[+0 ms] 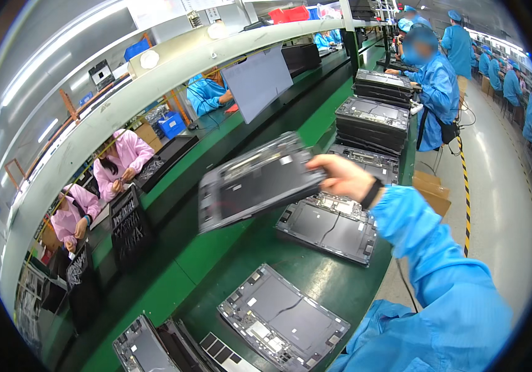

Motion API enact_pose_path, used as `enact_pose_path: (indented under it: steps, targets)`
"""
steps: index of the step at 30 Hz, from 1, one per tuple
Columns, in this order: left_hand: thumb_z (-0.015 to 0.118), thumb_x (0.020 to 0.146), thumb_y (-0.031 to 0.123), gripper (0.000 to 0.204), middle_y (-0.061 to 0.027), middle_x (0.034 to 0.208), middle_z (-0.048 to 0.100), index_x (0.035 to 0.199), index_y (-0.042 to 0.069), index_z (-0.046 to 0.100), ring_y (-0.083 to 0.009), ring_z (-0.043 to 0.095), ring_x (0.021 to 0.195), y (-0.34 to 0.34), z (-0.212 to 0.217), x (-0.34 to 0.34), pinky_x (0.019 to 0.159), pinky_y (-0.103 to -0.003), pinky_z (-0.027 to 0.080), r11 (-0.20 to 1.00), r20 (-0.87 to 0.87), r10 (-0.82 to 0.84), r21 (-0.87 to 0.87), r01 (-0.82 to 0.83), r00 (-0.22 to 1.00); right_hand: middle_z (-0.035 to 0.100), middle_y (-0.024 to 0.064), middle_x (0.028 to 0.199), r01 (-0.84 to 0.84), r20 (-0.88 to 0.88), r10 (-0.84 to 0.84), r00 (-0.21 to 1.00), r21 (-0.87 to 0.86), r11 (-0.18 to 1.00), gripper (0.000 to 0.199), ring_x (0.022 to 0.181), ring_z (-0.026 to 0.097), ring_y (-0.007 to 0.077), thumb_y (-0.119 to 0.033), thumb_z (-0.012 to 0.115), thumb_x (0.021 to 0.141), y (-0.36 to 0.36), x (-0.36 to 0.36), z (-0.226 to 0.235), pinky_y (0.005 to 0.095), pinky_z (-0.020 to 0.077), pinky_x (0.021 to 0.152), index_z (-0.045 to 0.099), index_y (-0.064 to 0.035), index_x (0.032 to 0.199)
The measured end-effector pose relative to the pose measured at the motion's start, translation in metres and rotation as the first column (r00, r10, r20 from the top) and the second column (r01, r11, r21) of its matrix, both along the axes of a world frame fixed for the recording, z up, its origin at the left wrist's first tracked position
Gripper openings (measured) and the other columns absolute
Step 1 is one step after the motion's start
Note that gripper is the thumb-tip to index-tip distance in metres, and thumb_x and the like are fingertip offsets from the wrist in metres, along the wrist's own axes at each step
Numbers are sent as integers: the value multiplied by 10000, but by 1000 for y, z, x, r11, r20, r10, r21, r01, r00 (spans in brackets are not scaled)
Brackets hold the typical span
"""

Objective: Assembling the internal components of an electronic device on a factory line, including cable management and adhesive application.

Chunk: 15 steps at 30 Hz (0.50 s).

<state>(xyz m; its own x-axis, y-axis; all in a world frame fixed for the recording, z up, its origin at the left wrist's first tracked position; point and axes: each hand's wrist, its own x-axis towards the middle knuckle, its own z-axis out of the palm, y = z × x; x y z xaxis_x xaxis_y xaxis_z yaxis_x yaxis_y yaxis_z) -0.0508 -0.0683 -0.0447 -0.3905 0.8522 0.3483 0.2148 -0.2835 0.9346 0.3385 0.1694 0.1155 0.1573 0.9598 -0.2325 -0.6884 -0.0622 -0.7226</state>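
1. Above the green belt (315, 279), the right hand (343, 177) holds a grey panel (256, 183) in the air by its right edge, fingers closed on it; the panel is tilted and blurred.
2. Only the right arm shows, in a blue sleeve (427, 248) with a dark wristband (372, 193); the left hand is out of the picture.
3. Below the held panel, a second open panel (328, 226) lies flat on the belt, and a third (281, 319) lies nearer the lower edge.
4. Just past the hand, a stack of the same panels (371, 121) stands on the belt, with another stack (383, 84) behind it.
5. Beside those stacks stands a person in a blue coat (436, 93), and more workers in blue line the aisle on the right.
6. Across the belt to the left, two people in pink coats (126, 155) sit at work near black trays (129, 226).
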Motion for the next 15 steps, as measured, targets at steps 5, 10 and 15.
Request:
enact_pose_path:
  steps: [5,10,15]
  targets:
    - [498,977,113,243,-133,1036,557,1181,-19,515,-227,530,923,-6,10,5,865,-342,436,999,-9,-39,14,39,999,660,32,815,311,-34,-312,950,-13,950,94,481,495,62,-107,632,844,-116,108,-46,174,231,308,618,-60,924]
    - [498,973,101,258,-143,1003,566,1193,-32,510,-216,548,889,-12,41,12,833,-331,452,984,-45,-155,78,158,987,654,1,789,468,-71,-465,882,22,884,49,489,435,55,-81,619,842,-157,155,-102,185,208,344,613,-71,890]
    - [477,987,64,176,-147,969,593,1082,-30,592,-186,560,769,-15,95,16,730,-305,476,905,-325,-325,165,392,888,623,-17,753,495,-62,-494,867,-1,869,57,478,413,60,-111,647,856,-158,174,-133,189,223,345,608,-73,871]
